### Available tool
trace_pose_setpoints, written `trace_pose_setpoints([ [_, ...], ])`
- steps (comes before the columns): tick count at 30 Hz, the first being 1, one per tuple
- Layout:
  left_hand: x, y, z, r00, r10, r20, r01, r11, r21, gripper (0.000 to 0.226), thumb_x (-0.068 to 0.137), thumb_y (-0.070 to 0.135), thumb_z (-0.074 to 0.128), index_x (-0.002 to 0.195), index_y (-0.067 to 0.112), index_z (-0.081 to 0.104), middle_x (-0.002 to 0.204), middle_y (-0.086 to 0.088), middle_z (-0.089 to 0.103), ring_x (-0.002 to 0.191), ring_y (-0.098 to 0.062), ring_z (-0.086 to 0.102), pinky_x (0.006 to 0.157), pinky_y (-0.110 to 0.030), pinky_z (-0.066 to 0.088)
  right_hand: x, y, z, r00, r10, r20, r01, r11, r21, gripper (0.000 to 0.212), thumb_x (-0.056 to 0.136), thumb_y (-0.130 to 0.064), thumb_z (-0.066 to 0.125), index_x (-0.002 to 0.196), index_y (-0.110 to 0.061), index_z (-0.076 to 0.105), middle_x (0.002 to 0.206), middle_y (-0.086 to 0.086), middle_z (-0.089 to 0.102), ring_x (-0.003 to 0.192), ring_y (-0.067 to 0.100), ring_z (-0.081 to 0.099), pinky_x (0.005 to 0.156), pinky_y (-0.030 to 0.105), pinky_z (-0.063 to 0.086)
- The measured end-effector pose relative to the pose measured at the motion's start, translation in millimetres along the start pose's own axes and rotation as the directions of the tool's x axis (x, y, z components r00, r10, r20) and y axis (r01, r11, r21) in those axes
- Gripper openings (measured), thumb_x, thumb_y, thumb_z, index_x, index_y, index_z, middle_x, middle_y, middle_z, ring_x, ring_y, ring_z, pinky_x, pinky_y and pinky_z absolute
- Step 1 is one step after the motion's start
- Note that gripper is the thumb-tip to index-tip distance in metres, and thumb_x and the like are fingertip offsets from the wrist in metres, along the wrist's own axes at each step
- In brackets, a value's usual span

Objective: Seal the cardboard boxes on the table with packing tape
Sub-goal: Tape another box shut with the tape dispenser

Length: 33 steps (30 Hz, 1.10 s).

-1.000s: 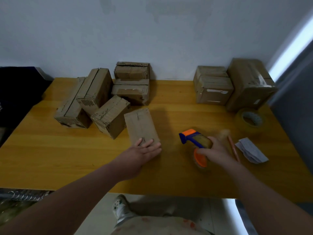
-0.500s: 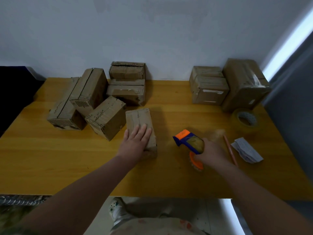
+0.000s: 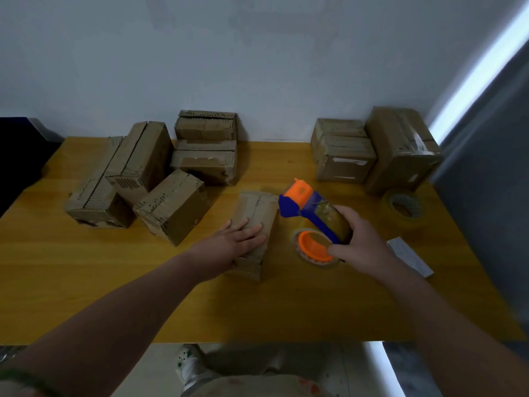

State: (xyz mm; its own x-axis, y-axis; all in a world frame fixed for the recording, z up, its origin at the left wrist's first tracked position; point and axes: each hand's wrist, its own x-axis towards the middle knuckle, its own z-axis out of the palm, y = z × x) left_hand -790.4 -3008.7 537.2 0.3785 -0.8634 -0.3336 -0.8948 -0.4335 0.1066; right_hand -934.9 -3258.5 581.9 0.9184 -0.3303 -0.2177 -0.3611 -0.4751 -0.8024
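A small cardboard box (image 3: 257, 206) lies flat on the yellow table (image 3: 286, 305) near the middle. My left hand (image 3: 239, 239) rests palm-down on its near end, fingers spread. Just to the right, my right hand (image 3: 360, 242) grips a blue and orange tape dispenser (image 3: 309, 213), lifted off the table with its orange head pointing toward the box's far right corner. The dispenser's tape roll (image 3: 313, 247) with an orange hub hangs below my fingers.
Several cardboard boxes (image 3: 171, 204) are heaped at the back left. Two taped boxes (image 3: 345, 160) and a bigger one (image 3: 400, 147) stand back right. A spare tape roll (image 3: 403, 207) and a folded paper (image 3: 409, 255) lie at the right. A wall runs behind.
My left hand slid onto the small box and pressed down on it. My right hand raised the tape dispenser from the table and brought it closer to the box.
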Motion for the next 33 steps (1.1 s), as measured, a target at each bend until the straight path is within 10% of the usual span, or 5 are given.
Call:
trace_pose_setpoints([
  [4, -14, 16, -17, 0.935, -0.218, -0.282, 0.076, 0.895, -0.439, 0.064, 0.095, 0.040, 0.052, 0.151, 0.024, 0.025, 0.156, 0.004, 0.024, 0.141, -0.009, 0.022, 0.118, -0.037, 0.019, -2, 1, 4, 0.996, -0.083, 0.019, 0.083, 0.996, 0.025, 0.079, 0.071, -0.003, 0.079, 0.136, -0.030, 0.042, 0.118, -0.002, 0.056, 0.104, 0.017, 0.060, 0.079, 0.034, 0.056],
  [7, -16, 34, -45, 0.780, -0.626, -0.025, 0.166, 0.245, -0.955, 0.050, 0.096, 0.050, 0.044, 0.127, 0.012, 0.057, 0.120, -0.008, 0.063, 0.101, -0.017, 0.060, 0.085, -0.034, 0.051, -3, -4, 6, 0.990, -0.134, 0.034, 0.133, 0.991, 0.031, 0.080, 0.071, -0.002, 0.079, 0.134, -0.034, 0.041, 0.120, -0.006, 0.054, 0.107, 0.013, 0.058, 0.081, 0.034, 0.057],
  [11, -14, 40, -59, 0.841, -0.397, 0.367, 0.208, -0.390, -0.897, 0.043, 0.091, 0.047, 0.055, 0.103, 0.007, 0.064, 0.085, -0.007, 0.063, 0.076, -0.018, 0.058, 0.064, -0.031, 0.049, -10, -18, 7, 0.976, -0.202, 0.086, 0.205, 0.978, -0.028, 0.086, 0.071, -0.002, 0.079, 0.134, -0.044, 0.036, 0.118, -0.024, 0.045, 0.104, 0.005, 0.057, 0.072, 0.020, 0.056],
  [16, -13, 34, -55, 0.790, -0.551, 0.267, 0.086, -0.333, -0.939, 0.010, 0.094, 0.005, 0.054, 0.086, 0.004, 0.061, 0.058, -0.005, 0.057, 0.053, -0.013, 0.049, 0.046, -0.022, 0.043, -18, -31, 7, 0.951, -0.258, 0.170, 0.257, 0.966, 0.029, 0.088, 0.073, -0.003, 0.078, 0.136, -0.049, 0.036, 0.124, -0.025, 0.044, 0.095, -0.009, 0.058, 0.062, 0.014, 0.052],
  [33, -45, 8, 5, 0.539, -0.838, 0.084, 0.209, 0.036, -0.977, 0.028, 0.086, 0.022, 0.071, 0.068, 0.001, 0.065, 0.063, -0.006, 0.063, 0.056, -0.016, 0.049, 0.055, -0.028, 0.042, -22, -7, -16, 0.935, -0.138, 0.327, 0.264, 0.886, -0.381, 0.071, 0.057, -0.061, 0.060, 0.118, -0.078, 0.029, 0.102, -0.020, 0.048, 0.092, -0.001, 0.050, 0.080, 0.032, 0.045],
])
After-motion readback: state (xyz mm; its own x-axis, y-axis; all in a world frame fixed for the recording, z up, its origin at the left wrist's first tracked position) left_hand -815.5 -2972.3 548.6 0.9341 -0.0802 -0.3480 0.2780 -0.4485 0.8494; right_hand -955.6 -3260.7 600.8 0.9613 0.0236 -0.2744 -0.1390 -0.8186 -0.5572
